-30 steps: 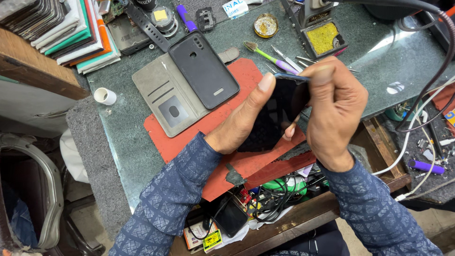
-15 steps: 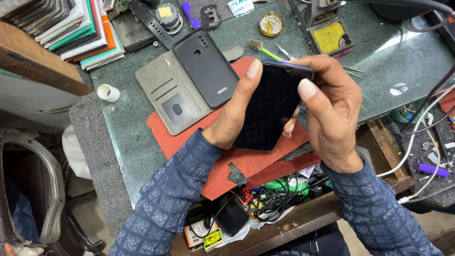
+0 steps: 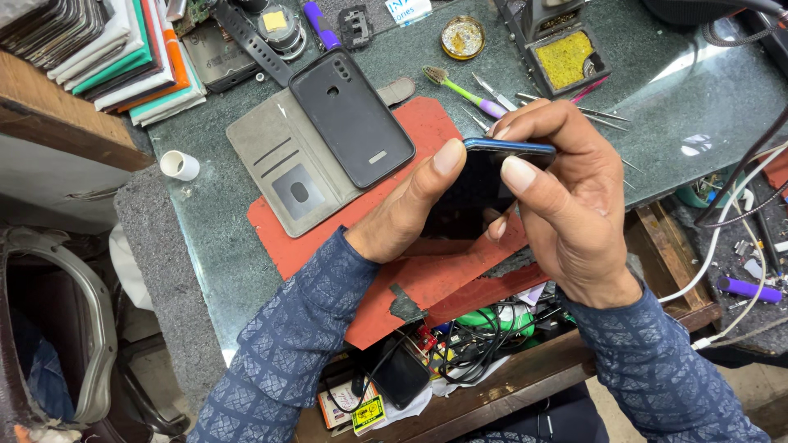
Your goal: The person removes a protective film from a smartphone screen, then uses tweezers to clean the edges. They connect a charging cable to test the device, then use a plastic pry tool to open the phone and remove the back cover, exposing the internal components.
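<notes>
— Blue-edged and dark-faced, the smartphone (image 3: 476, 193) sits raised between both our hands, above the red mat (image 3: 427, 279) on the green tabletop (image 3: 665, 98). What have we got on it?

— Our left hand (image 3: 406, 213) props it from below, thumb pressed against the upper left corner. Our right hand (image 3: 566, 205) comes over the top edge, fingers (image 3: 519, 174) clamped on the blue rim, thumb flat on the glass.

— So which step would we call this?

— We'd judge it as working the phone's top edge, testing or prying at the frame by hand. The grey wallet case (image 3: 287, 168) with its black phone shell (image 3: 351, 119) lies open just beyond, untouched.

— And what does the next move ask of us?

— A steady squeeze rather than force, we think: the left hand must brace so the screen doesn't flex. The tweezers (image 3: 566, 107) and the green-headed brush (image 3: 464, 86) lie near if bare fingers won't do.
</notes>
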